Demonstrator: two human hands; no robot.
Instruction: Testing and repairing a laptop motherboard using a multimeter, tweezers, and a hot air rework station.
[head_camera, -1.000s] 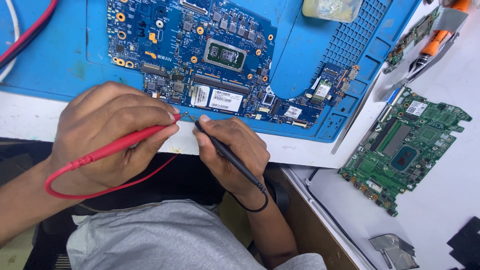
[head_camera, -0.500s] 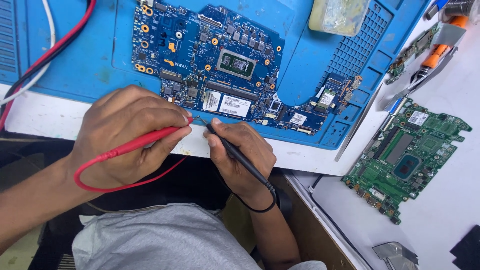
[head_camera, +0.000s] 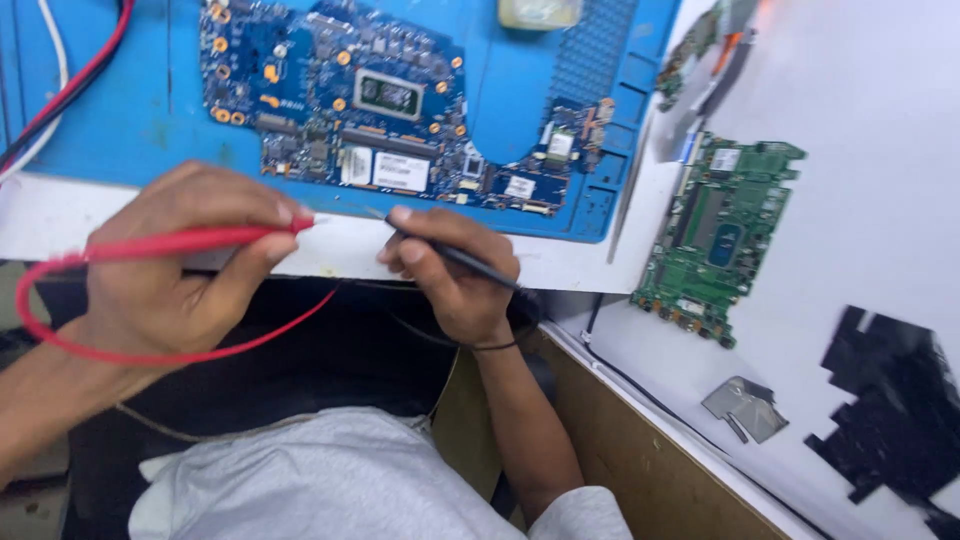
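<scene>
A blue circuit board (head_camera: 380, 110) lies on a blue work mat (head_camera: 130, 110). My left hand (head_camera: 180, 270) grips a red test probe (head_camera: 190, 240), whose red lead loops back under the wrist. My right hand (head_camera: 455, 275) holds a black test probe (head_camera: 455, 255) like a pen. Both probe tips hover at the table's near edge, just short of the board's lower edge, pointing toward each other. Neither tip touches the board.
A green circuit board (head_camera: 720, 235) lies on the white table at right, with a smaller board (head_camera: 690, 45) above it. Black foam pieces (head_camera: 890, 410) and a grey metal piece (head_camera: 745, 408) sit at lower right. Red and white cables (head_camera: 50, 90) cross the mat's left edge.
The view has swung left and down, so the boards sit further right. Both hands drew back from the blue board, and the probe tips are now farther apart and off its edge.
</scene>
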